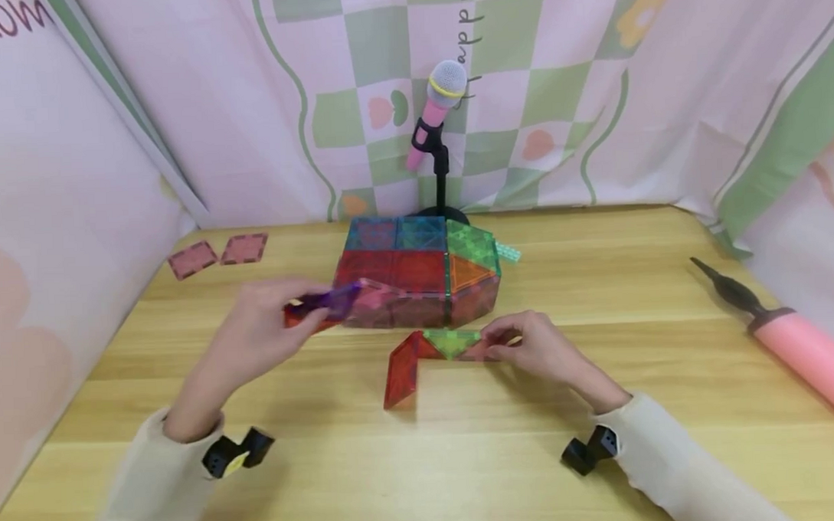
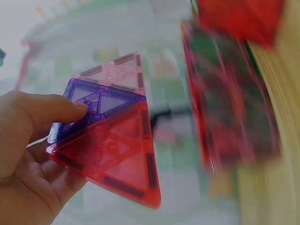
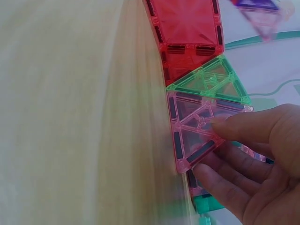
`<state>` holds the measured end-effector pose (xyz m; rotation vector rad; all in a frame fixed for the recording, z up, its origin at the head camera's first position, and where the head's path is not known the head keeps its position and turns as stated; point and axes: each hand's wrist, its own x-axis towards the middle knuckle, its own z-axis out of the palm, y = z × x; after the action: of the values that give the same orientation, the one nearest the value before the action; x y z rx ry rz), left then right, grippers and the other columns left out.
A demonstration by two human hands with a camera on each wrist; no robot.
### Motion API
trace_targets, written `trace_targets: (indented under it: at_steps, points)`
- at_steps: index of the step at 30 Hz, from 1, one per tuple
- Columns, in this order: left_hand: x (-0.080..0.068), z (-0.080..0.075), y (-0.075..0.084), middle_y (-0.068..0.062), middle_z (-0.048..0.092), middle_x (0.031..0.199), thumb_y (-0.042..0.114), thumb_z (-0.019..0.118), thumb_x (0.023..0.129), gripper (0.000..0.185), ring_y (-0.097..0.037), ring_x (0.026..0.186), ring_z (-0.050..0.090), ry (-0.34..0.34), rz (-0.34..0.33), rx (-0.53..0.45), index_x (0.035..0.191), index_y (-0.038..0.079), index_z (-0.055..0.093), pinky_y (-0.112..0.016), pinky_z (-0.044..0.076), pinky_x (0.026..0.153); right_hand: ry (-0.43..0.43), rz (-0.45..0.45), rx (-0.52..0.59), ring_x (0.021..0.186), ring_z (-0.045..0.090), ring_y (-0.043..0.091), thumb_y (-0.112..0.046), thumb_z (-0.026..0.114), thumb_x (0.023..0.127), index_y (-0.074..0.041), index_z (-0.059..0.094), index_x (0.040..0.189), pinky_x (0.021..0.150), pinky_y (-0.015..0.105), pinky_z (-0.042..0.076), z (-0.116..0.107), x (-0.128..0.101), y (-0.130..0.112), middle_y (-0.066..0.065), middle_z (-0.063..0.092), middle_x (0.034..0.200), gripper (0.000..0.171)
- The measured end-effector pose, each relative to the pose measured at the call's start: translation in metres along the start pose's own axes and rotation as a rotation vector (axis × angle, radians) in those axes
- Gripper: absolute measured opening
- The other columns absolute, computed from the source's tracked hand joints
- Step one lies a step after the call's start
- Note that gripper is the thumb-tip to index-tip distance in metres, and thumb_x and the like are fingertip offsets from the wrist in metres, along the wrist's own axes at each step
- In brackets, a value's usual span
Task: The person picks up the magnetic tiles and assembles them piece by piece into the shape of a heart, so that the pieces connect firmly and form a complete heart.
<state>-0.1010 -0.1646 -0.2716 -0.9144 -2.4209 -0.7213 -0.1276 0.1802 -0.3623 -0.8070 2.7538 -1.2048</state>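
I see my left hand [image 2: 23, 154] pinching three stacked triangle tiles [image 2: 110, 140], mid-left in the head view. My right hand [image 1: 540, 352] grips the small tile row [image 1: 437, 352] in the middle. I think I'm building; next, line up edges carefully.

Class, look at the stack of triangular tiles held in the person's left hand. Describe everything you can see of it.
The stack of triangular tiles is three translucent plastic triangles, fanned and overlapping: red in front, purple in the middle, pink behind. Each has a raised inner lattice and dark strips along its edges. The left hand pinches it, thumb on the purple face and fingers behind the red one. It is lifted above the table, just left of the multicoloured tile block.
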Motion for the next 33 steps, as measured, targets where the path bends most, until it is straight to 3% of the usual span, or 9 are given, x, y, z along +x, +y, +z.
trace_targets:
  at_steps: [4, 7, 12, 14, 19, 21, 26, 33]
  points:
    - [0.018, 0.022, 0.032, -0.008, 0.072, 0.089, -0.001, 0.073, 0.079, 0.017, -0.014, 0.075, 0.064, -0.076, 0.106, -0.135, 0.096, 0.002, 0.071, -0.023, 0.052, 0.062, -0.011, 0.008, 0.020, 0.077, 0.068, 0.017, 0.003, 0.069, 0.081, 0.002, 0.071, 0.094, 0.068, 0.024, 0.055, 0.000, 0.000, 0.002, 0.012, 0.072, 0.087, 0.013]
    - [0.028, 0.042, 0.055, -0.007, 0.071, 0.093, 0.001, 0.071, 0.080, 0.019, -0.011, 0.076, 0.063, -0.164, 0.163, -0.178, 0.099, 0.003, 0.070, -0.019, 0.050, 0.064, -0.010, -0.014, 0.034, 0.073, 0.064, 0.007, 0.001, 0.070, 0.080, 0.000, 0.072, 0.092, 0.065, 0.022, 0.053, 0.000, -0.001, 0.005, 0.009, 0.072, 0.084, 0.012]
    - [0.042, 0.071, 0.083, -0.005, 0.071, 0.097, 0.003, 0.068, 0.084, 0.020, -0.009, 0.077, 0.062, -0.294, 0.205, -0.244, 0.104, 0.005, 0.070, -0.013, 0.046, 0.065, 0.014, -0.124, 0.045, 0.072, 0.061, 0.001, -0.005, 0.080, 0.068, 0.002, 0.072, 0.094, 0.064, 0.020, 0.051, -0.002, -0.001, 0.011, 0.012, 0.073, 0.084, 0.029]
    - [0.043, 0.081, 0.090, -0.004, 0.071, 0.099, 0.005, 0.067, 0.085, 0.020, -0.009, 0.079, 0.063, -0.345, 0.211, -0.246, 0.105, 0.006, 0.070, -0.013, 0.047, 0.068, -0.003, -0.099, 0.070, 0.076, 0.064, 0.004, -0.008, 0.080, 0.069, 0.003, 0.072, 0.097, 0.067, 0.020, 0.052, -0.003, -0.002, 0.012, 0.013, 0.073, 0.088, 0.031]
    - [0.036, 0.100, 0.093, 0.001, 0.069, 0.094, 0.009, 0.066, 0.087, 0.014, -0.006, 0.071, 0.057, -0.434, 0.211, -0.163, 0.100, 0.010, 0.070, -0.013, 0.043, 0.065, -0.041, 0.036, 0.114, 0.082, 0.068, 0.014, -0.002, 0.069, 0.083, 0.002, 0.072, 0.099, 0.070, 0.020, 0.054, -0.003, -0.001, 0.010, 0.013, 0.073, 0.092, 0.017]
    - [0.031, 0.108, 0.091, 0.004, 0.067, 0.089, 0.011, 0.065, 0.087, 0.013, -0.005, 0.066, 0.053, -0.454, 0.210, -0.101, 0.099, 0.013, 0.070, -0.014, 0.041, 0.061, -0.039, 0.028, 0.102, 0.083, 0.068, 0.016, 0.000, 0.068, 0.084, 0.001, 0.073, 0.098, 0.071, 0.021, 0.054, -0.002, 0.000, 0.010, 0.012, 0.073, 0.092, 0.015]
    - [0.022, 0.123, 0.086, 0.009, 0.065, 0.079, 0.013, 0.066, 0.084, 0.007, -0.004, 0.063, 0.053, -0.468, 0.258, 0.092, 0.089, 0.018, 0.069, -0.022, 0.045, 0.068, -0.032, 0.026, 0.068, 0.084, 0.069, 0.017, 0.000, 0.068, 0.083, -0.001, 0.073, 0.097, 0.072, 0.021, 0.054, -0.002, 0.001, 0.010, 0.010, 0.074, 0.092, 0.015]
    - [0.013, 0.128, 0.080, 0.012, 0.059, 0.071, 0.011, 0.066, 0.082, 0.008, -0.003, 0.060, 0.050, -0.464, 0.222, 0.134, 0.079, 0.019, 0.065, -0.027, 0.047, 0.082, -0.024, 0.031, 0.077, 0.083, 0.068, 0.018, 0.000, 0.069, 0.083, 0.002, 0.073, 0.097, 0.070, 0.020, 0.054, 0.000, 0.001, 0.009, 0.014, 0.073, 0.093, 0.015]
